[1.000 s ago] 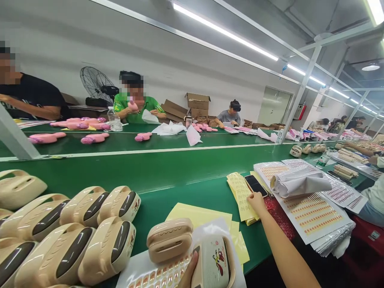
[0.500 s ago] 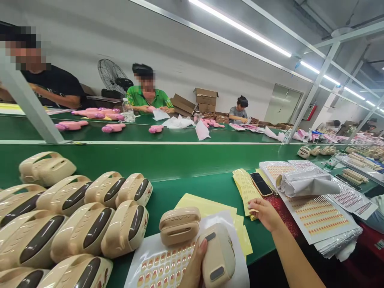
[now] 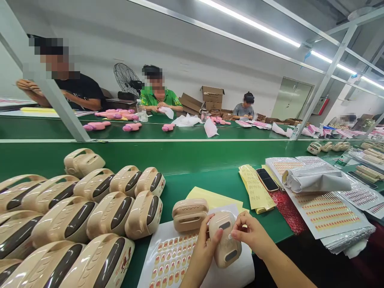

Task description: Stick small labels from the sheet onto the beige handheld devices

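Note:
My left hand (image 3: 205, 249) grips a beige plastic toy shell (image 3: 225, 240) from its left side, holding it upright above a white sticker sheet (image 3: 172, 260). My right hand (image 3: 253, 236) is at the shell's right side, thumb and forefinger pinched on a small sticker pressed against it. A second beige shell (image 3: 189, 215) lies on the sheet just behind. Many more beige shells (image 3: 90, 216) with dark windows are heaped to the left on the green table (image 3: 192, 160).
Yellow backing sheets (image 3: 256, 190), a phone (image 3: 267, 179) and stacks of sticker sheets (image 3: 325, 212) lie to the right. Across the belt sit three people with pink toys (image 3: 132, 127), a water bottle (image 3: 141, 112) and cardboard boxes (image 3: 212, 96). A slanted metal post (image 3: 57, 104) stands at left.
My right hand left the yellow sheets at the right and came in to the shell with a sticker. My left hand turned the shell upright. The view shifted left.

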### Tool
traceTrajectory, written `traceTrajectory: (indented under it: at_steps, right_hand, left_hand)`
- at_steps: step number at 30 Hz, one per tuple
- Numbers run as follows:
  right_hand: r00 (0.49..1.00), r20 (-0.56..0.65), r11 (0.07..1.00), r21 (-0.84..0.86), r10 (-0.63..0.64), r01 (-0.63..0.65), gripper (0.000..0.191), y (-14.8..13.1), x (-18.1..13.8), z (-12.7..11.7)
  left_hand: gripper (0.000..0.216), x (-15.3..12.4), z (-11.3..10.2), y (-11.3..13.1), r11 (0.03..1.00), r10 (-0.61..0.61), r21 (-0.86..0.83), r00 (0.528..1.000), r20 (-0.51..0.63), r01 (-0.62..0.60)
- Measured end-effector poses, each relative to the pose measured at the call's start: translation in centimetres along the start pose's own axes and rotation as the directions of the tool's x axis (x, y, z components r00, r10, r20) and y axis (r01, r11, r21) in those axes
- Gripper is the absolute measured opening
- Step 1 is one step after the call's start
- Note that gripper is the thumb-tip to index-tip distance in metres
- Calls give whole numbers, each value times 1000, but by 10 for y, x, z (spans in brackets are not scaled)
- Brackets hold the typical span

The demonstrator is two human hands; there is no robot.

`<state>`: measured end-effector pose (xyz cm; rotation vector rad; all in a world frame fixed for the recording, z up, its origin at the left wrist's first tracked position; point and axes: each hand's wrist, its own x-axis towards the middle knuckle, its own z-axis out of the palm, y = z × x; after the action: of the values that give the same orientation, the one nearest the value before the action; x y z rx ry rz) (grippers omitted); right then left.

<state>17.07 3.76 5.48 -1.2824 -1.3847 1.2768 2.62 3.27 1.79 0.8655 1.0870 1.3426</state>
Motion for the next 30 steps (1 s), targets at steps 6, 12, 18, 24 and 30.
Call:
traceTrajectory:
  at_steps: [6, 12, 18, 24, 30]
  right_hand:
    - [1000, -17, 998, -49, -26, 25, 13, 2, -1, 3]
    - [997, -54, 989, -142, -57, 49, 7, 0, -1, 6]
    - [970, -126, 947, -274, -207, 167, 6, 2, -10, 19]
    - [958, -183, 950, -261, -222, 171, 11, 12, 2, -8]
    - [829, -544, 860, -478, -131, -178, 13, 26, 63, -89]
  left_hand:
    - [57, 0, -1, 0, 1000, -20, -13, 1000, -8, 20]
    - [55, -4, 0, 7, 999, -45, -4, 999, 1, 45]
    - [54, -4, 2, 8, 999, -34, -17, 999, -6, 34]
    - [57, -4, -4, 6, 996, -78, -44, 995, -65, 76]
    - [58, -15, -36, -12, 842, -406, -329, 904, 136, 428]
